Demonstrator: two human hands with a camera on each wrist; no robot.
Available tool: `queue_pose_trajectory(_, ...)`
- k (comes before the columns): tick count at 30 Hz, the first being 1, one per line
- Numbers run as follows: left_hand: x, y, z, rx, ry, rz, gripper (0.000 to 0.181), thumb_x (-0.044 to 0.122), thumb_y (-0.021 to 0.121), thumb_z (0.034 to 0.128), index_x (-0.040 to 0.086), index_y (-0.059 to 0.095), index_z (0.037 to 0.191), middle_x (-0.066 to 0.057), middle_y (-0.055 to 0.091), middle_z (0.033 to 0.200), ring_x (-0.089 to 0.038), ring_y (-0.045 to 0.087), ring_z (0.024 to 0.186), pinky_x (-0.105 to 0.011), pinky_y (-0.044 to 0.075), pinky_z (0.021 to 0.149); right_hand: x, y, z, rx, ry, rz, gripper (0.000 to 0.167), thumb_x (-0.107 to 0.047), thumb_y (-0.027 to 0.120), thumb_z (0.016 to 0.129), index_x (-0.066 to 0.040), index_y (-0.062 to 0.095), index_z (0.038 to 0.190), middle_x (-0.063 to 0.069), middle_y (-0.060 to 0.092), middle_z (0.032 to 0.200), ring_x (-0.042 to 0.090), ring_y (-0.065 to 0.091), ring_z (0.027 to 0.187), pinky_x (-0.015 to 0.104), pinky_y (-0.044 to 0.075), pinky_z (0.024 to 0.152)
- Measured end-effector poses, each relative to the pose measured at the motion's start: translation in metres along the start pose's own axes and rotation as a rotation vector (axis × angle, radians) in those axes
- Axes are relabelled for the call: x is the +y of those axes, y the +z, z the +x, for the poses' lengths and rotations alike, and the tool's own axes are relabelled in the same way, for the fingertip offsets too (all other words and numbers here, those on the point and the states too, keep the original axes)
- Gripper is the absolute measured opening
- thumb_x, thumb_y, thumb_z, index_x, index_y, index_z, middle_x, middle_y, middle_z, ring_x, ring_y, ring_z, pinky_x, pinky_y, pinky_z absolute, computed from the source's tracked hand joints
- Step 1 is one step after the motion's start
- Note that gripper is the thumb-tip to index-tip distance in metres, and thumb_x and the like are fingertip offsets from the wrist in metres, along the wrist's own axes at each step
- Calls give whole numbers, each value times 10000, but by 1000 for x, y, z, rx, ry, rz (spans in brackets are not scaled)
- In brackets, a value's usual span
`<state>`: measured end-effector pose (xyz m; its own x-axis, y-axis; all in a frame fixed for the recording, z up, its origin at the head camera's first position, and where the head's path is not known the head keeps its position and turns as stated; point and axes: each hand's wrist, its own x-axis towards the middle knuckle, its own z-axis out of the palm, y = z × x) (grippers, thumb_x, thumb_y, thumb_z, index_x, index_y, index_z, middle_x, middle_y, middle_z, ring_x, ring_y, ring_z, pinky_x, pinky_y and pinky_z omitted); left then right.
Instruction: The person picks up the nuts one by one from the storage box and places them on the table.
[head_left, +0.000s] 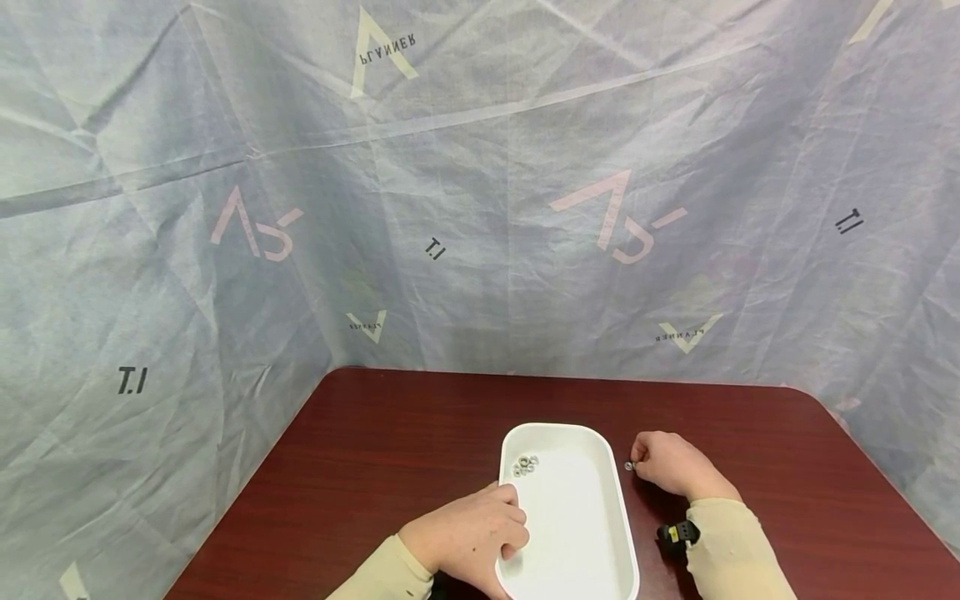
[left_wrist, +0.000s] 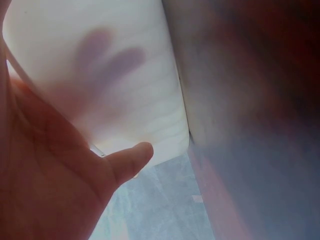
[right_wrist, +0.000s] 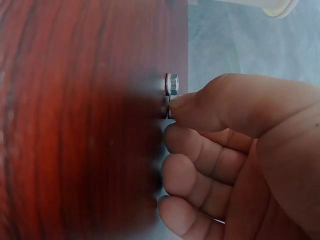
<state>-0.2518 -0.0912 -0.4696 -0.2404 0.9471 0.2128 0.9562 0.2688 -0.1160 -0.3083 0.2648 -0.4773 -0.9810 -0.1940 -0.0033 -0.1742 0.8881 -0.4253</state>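
Both grips full: left hand (head_left: 474, 531) on white tray (head_left: 573, 521), right hand (head_left: 672, 463) on nut (right_wrist: 171, 115).

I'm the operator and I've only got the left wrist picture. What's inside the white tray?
Observer: A little cluster of metal nuts, toward the far left corner of the white tray.
Operator: Where's my other hand?
Observer: Your right hand is down at the table, just right of the tray.
Operator: Is anything tiny next to it?
Observer: Yes, a flange nut sits on the table beside its thumb.
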Motion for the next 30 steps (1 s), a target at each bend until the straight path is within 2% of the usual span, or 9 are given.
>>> queue_pose_trajectory(16,-1,3,-1,3,2,12,622,712,810,609,269,375,638,197,275,679,-29,318,796,-151,290,775,-5,-7,-4,11,-16,0,76,-82,674,815,-130,632,857,-28,571,737,157,508,659,374,438,626)
queue_pose_trajectory(23,0,2,0,22,5,15,630,701,821,594,266,367,632,200,257,676,-28,321,790,-146,291,772,-19,-20,-8,38,-45,-4,86,-103,673,818,-146,640,884,-42,587,762,141,522,669,380,445,637)
queue_pose_trajectory(30,0,3,0,11,11,35,607,693,818,591,268,387,634,199,276,679,-35,339,797,-151,300,774,-40,-31,-15,41,-68,7,88,-145,693,849,-164,637,914,-53,576,748,138,520,660,384,441,630)
